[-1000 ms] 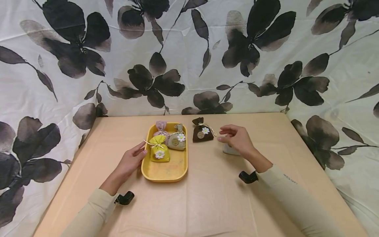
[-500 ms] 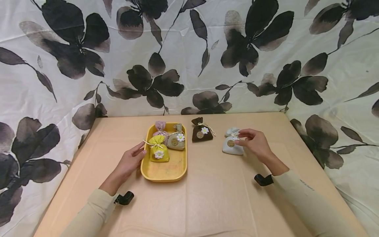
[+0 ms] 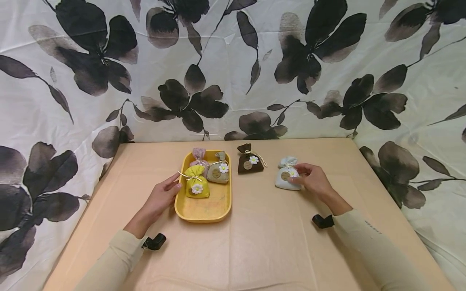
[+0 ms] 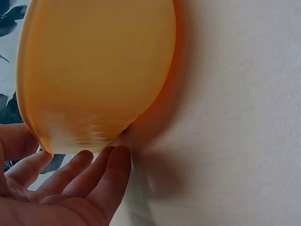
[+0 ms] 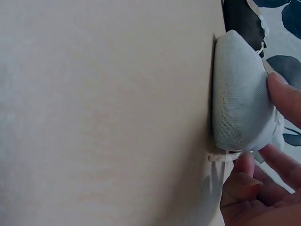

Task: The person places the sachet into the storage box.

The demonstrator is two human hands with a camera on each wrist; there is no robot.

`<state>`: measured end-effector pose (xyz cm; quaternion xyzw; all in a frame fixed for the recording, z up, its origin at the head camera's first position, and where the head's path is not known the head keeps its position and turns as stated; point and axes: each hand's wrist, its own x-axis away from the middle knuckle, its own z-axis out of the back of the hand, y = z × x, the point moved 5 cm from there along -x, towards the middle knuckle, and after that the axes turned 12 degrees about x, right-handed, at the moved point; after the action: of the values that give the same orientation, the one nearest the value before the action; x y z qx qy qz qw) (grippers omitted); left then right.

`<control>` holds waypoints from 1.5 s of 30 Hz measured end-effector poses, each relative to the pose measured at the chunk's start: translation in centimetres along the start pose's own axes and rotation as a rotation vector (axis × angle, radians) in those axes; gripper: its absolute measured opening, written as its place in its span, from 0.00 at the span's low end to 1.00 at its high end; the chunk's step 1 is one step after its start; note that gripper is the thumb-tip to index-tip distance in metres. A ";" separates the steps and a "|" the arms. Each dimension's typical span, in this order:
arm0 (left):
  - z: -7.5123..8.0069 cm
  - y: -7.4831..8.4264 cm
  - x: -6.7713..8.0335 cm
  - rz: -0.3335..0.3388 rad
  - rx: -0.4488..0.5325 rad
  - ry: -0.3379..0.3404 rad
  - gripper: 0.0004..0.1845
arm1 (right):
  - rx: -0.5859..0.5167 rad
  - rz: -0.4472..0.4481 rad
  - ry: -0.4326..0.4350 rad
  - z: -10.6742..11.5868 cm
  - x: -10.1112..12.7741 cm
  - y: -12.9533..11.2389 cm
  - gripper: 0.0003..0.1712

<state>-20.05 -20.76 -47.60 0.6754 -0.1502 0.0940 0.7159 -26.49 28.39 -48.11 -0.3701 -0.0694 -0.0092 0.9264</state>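
Observation:
A white sachet (image 3: 286, 177) lies on the tan table (image 3: 262, 246), right of a brown sachet (image 3: 248, 162) with a daisy. My right hand (image 3: 301, 178) grips the white sachet (image 5: 240, 94) from its right side, one finger on top and the others curled at its tied neck. A yellow tray (image 3: 202, 206) holds a yellow sachet (image 3: 196, 187), a beige sachet (image 3: 217, 173) and a pink sachet (image 3: 198, 155). My left hand (image 3: 169, 189) rests with straight fingers (image 4: 101, 174) against the tray's (image 4: 94, 70) left wall.
A white cloth with dark flowers (image 3: 233, 68) hangs behind and along both sides of the table. The brown sachet (image 5: 240, 16) lies just beyond the white one. Bare tabletop stretches in front of the tray and between my arms.
My right hand has swung right from beside the brown sachet to the white sachet and closed on it. The left hand and the tray have not moved.

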 end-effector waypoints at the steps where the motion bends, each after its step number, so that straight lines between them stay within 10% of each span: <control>1: 0.0 0.0 0.0 0.003 -0.001 0.002 0.33 | 0.003 0.004 -0.004 -0.1 0.0 0.0 0.37; 23: 0.0 0.1 -0.1 0.013 -0.010 0.015 0.33 | -0.123 -0.048 0.005 0.1 -0.7 0.5 0.35; 45: -0.1 0.2 0.1 0.005 -0.015 0.011 0.33 | -0.333 0.072 -0.023 -0.3 0.3 -7.0 0.34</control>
<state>-19.99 -20.61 -47.41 0.6692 -0.1486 0.0986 0.7214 -26.61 23.14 -43.48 -0.5209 -0.0643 0.0169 0.8510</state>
